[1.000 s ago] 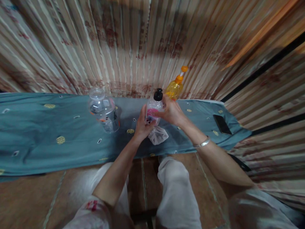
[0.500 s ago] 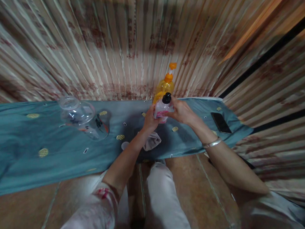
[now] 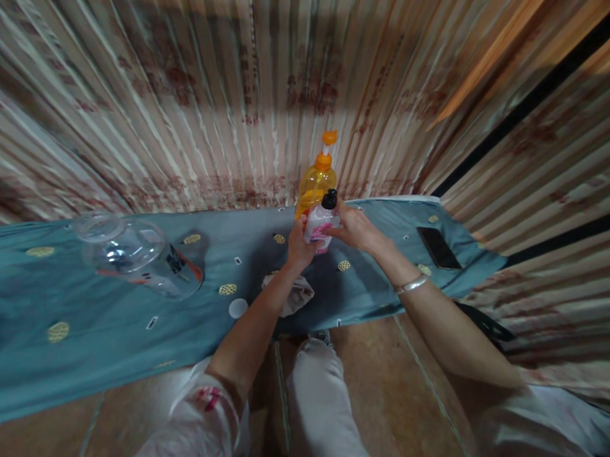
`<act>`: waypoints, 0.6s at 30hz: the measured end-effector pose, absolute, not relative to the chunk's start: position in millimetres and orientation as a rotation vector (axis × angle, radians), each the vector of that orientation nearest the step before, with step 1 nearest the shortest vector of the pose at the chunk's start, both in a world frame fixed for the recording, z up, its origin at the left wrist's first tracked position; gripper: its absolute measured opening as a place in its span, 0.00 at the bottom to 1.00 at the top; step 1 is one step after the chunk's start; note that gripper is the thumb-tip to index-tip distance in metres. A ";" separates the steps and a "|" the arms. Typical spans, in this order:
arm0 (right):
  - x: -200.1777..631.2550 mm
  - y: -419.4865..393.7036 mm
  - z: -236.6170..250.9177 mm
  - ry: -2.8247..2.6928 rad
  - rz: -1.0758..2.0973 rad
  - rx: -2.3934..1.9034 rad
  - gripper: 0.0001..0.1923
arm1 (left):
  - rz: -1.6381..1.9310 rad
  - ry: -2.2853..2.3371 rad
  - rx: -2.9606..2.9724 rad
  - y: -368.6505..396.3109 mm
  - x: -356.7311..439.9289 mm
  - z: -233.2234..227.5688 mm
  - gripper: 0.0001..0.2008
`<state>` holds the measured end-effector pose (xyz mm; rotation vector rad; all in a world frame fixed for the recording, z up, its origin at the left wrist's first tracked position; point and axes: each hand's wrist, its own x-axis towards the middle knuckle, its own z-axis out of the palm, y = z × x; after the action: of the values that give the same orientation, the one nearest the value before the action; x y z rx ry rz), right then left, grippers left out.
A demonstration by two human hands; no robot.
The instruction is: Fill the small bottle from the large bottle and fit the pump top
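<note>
A small clear-and-white bottle (image 3: 319, 226) with a black pump top and a pink label is held between both my hands, tilted slightly. My left hand (image 3: 301, 247) wraps its lower left side. From the right, my right hand (image 3: 354, 225) grips it with the fingers near the neck and the thumb across the front. Right behind it stands a yellow bottle (image 3: 316, 183) with an orange pump, partly covered by the small one. Below my left wrist lies a crumpled greyish cloth (image 3: 300, 297), partly hidden by the forearm.
Left on the teal cloth-covered table (image 3: 258, 280) sits a large clear plastic jar (image 3: 149, 253). A round whitish disc (image 3: 237, 309) lies close to my left forearm. A dark phone (image 3: 438, 248) rests at the right end. Pleated curtain (image 3: 209, 118) hangs behind.
The view has shifted, so the jar and cloth appear further left and lower. Both hands stay on the small bottle, whose pink label shows more fully now.
</note>
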<state>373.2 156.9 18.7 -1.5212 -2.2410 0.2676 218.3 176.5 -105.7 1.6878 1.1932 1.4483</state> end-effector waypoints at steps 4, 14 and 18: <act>370.6 159.0 23.5 -2.294 0.154 -1.594 0.32 | 1.422 1.173 1.634 179.5 218.7 -104.0 0.31; 377.3 157.0 22.4 -2.208 0.255 -1.695 0.35 | 1.467 1.128 1.577 159.9 217.1 -111.2 0.47; 380.2 150.2 15.7 -2.108 0.321 -1.657 0.41 | 1.478 1.199 1.550 119.7 199.1 -115.6 0.46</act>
<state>380.2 150.2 15.7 -1.6574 -2.1085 0.3206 199.1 119.7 -115.6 1.5499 1.1990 1.4775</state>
